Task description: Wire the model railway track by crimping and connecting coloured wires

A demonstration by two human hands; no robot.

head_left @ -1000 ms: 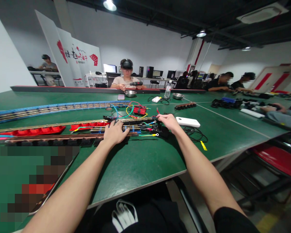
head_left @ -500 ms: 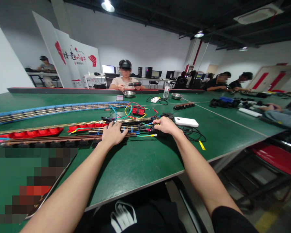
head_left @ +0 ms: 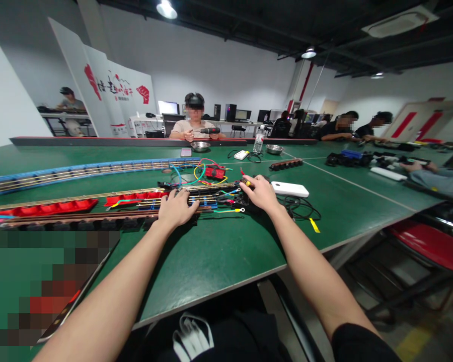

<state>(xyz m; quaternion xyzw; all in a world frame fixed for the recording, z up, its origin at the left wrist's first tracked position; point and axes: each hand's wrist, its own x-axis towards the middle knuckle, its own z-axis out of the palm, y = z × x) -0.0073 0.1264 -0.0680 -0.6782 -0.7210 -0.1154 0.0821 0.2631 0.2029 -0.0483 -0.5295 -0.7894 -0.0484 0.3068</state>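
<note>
My left hand [head_left: 176,207] lies with fingers spread over a track section with a blue base [head_left: 209,202], pressing on its metal rails. To its right, my right hand [head_left: 261,192] is open, thumb and index finger apart, above a cluster of dark parts. A small yellow piece [head_left: 248,183] shows at its fingertips; whether the fingers touch it I cannot tell. Coloured wires with ring terminals [head_left: 242,209] run between my hands. A brown rail strip with black supports [head_left: 109,219] and red track supports [head_left: 132,198] lie to the left.
Farther back are a long blue track [head_left: 83,170], a red block with wires [head_left: 214,172], metal bowls [head_left: 201,146] and a water bottle [head_left: 259,140]. A white power bank-like box [head_left: 290,189] and black cable [head_left: 300,207] lie right. Opposite, a person holds a power drill [head_left: 210,130].
My right hand's pinch near the wire ends has loosened, and its thumb and index finger have spread. The hand has shifted slightly. My left hand stays in place.
</note>
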